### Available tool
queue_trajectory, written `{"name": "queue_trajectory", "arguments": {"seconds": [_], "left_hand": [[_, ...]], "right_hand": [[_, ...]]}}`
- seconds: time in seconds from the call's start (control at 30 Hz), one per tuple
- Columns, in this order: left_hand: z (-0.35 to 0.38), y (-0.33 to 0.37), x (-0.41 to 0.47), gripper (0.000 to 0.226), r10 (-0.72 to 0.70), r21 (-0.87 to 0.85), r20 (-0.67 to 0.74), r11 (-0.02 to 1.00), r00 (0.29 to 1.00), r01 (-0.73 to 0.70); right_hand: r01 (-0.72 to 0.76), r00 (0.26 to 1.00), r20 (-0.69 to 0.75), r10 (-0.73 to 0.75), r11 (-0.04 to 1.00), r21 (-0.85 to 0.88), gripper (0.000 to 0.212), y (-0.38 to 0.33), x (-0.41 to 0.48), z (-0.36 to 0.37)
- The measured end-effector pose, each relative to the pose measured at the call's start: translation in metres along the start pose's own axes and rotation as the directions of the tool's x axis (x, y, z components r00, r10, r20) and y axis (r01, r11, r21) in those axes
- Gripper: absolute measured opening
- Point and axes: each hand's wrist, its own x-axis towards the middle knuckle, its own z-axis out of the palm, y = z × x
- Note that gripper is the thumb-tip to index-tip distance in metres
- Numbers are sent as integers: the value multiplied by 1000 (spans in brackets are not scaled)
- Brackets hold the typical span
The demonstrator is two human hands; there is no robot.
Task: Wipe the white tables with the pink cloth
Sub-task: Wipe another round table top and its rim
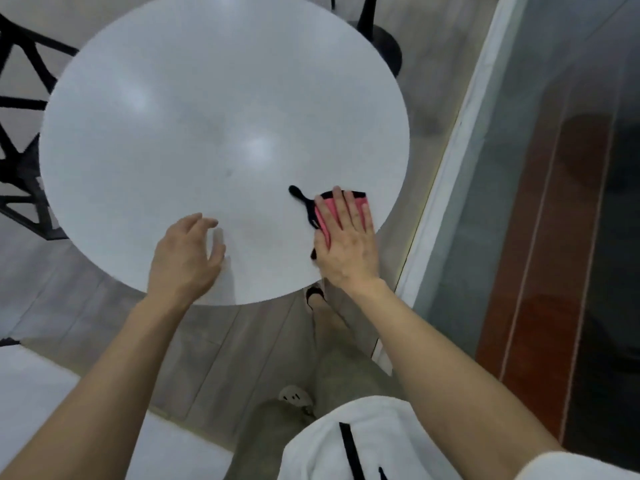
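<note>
While I stand at its near edge, one round white table point(207, 133) fills the upper half of the view. Its top is smooth and faintly glossy, with two pale patches of reflected light near the middle.

Pink cloth point(327, 216): lies on the near right part of that top, close to the rim. It has black edging, and a black loop point(299, 195) trails out of it to the left across the surface.

My right hand point(346, 244): laid flat on the cloth with the fingers straight and side by side, palm pressing down and covering most of it.

My left hand point(187, 254): over the near rim, to the left of the cloth and apart from it. The fingers are loosely bent and spread and hold nothing. I cannot tell whether the tips touch the top.

Floor point(214, 341): grey planks running under and around the table.

Black chair frames point(20, 133): along the left side, beside the rim. Another black chair point(381, 39) stands at the far right.

White frame strip point(460, 133) and glass panel point(519, 168): along the right, with a dim reddish-brown surface behind the glass.

Second white top point(34, 410): at lower left, cut off by the edge of view.

My own grey trousers point(339, 368) and white shirt point(311, 452) occupy the bottom.
</note>
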Motion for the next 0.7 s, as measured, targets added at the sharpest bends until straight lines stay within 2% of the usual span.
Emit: {"name": "queue_trajectory", "arguments": {"seconds": [0.17, 0.27, 0.37, 0.43, 0.5, 0.6, 0.67, 0.7], "left_hand": [[-27, 38, 88, 51, 80, 48, 71, 995, 994, -83], [-48, 52, 152, 61, 82, 89, 116, 992, 990, -92], [-69, 56, 211, 70, 47, 112, 148, 992, 988, -64], [-82, 50, 241, 74, 18, 135, 149, 990, 989, -39], [-96, 42, 264, 78, -9, 167, 137, 986, 991, -14], [-105, 40, 287, 84, 15, 263, 168, 963, 986, -59], [-110, 42, 298, 89, 11, 294, 199, 953, 980, -71], [-111, 43, 302, 91, -1, 301, 214, 951, 977, -65]], "right_hand": [[-239, 971, -9, 239, 970, -51, 68, 40, 89, -12], [-312, 949, -67, 307, 946, -90, 69, 46, 153, -14], [-362, 926, -132, 353, 931, -51, 69, 30, 228, -20], [-265, 957, -129, 260, 964, -20, 70, -8, 265, -16], [-5, 998, -69, 5, 1000, -1, 69, -51, 271, -5], [354, 935, 0, -355, 932, 80, 66, -62, 233, 4], [445, 895, -53, -442, 885, 140, 65, -32, 221, 1], [437, 900, -75, -430, 887, 147, 64, -12, 224, -2]]}}
